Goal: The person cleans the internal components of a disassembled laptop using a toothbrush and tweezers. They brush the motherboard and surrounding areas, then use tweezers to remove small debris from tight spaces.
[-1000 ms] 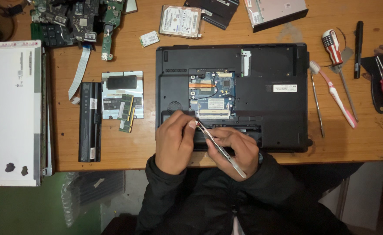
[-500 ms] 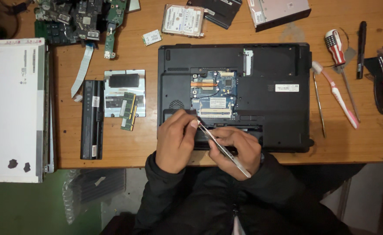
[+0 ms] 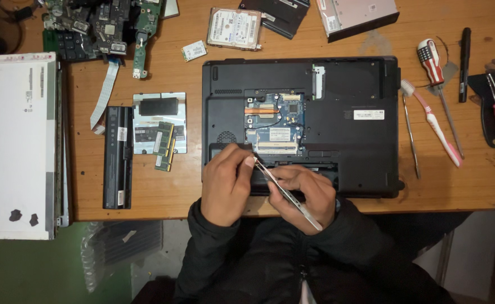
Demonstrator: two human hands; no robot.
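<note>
An upturned black laptop (image 3: 337, 112) lies on the wooden desk (image 3: 163, 191), its near edge under both hands. The right hand (image 3: 309, 194) closes its fingers round metal tweezers (image 3: 284, 191) slanting up-left, tip meeting the left hand (image 3: 230, 180), whose pinched fingertips (image 3: 249, 161) touch it

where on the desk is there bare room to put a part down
Bare wood lies between the battery and the laptop, below the cover plate, and along the front edge right of the laptop. The top left circuit boards and right-hand tools are crowded.
</note>
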